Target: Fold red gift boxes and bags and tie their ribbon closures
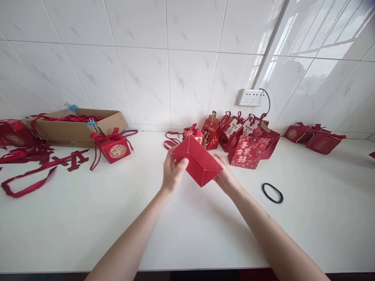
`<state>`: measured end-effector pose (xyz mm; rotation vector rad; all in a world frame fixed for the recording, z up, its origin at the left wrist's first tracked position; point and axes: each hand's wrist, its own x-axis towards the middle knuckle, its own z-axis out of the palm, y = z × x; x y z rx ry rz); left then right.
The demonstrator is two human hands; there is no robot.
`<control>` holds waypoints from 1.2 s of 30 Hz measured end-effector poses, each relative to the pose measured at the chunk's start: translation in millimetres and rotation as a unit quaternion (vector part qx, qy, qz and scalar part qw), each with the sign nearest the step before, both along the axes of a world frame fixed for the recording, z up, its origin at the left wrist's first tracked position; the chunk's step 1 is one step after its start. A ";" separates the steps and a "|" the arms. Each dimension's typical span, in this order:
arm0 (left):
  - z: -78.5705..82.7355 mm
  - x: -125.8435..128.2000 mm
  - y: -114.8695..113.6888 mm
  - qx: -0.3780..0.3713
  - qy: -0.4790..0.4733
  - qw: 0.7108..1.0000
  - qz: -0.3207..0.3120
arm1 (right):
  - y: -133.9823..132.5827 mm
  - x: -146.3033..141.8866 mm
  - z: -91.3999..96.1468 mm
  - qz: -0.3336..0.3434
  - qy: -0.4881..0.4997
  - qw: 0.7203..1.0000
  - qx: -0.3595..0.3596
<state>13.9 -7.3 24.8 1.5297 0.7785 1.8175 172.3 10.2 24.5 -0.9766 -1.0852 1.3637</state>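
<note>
Red box point(199, 162) held, centre frame.
Left hand point(172, 170) grasps it; right hand point(225, 176) likewise, fingers partly hidden; red item point(372, 155) cut off, right edge.

Plain red box point(202, 160), gold-patterned red box point(117, 151), brown carton point(66, 134), white grey-veined tiles point(142, 78), black band point(280, 199).

the bare left forearm point(131, 240) slants in from 7 o'clock, the bare right forearm point(269, 230) from between 4 and 5. the left hand point(172, 173) is curled in a grip, thumb point(183, 165) toward 1 o'clock; the right hand point(226, 177) grips too, reaching toward 10, fingers partly hidden.
</note>
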 end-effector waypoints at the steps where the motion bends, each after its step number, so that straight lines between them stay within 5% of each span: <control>1: 2.0 -0.7 0.6 -0.020 -0.018 1.000 0.003 | -1.0 0.6 1.4 -0.041 -0.036 0.998 0.026; 5: 8.6 -1.7 2.4 -0.096 -0.001 0.995 0.012 | -7.9 -0.6 8.5 0.026 -0.078 0.985 0.152; 10: 7.2 -0.5 4.9 -0.136 -0.058 0.988 0.047 | -11.8 -6.8 5.0 0.043 -0.055 0.983 0.169; 16: 1.8 1.7 6.6 -0.109 -0.033 0.990 -0.087 | -15.4 -8.2 7.4 0.042 -0.003 0.982 0.183; 24: -3.4 6.4 1.3 -0.042 0.069 0.996 0.030 | -17.1 -14.2 -4.1 0.034 -0.042 0.973 0.223; 36: -11.0 6.7 0.6 -0.079 0.113 0.988 0.066 | -19.2 -17.8 -10.0 -0.016 -0.112 0.960 0.256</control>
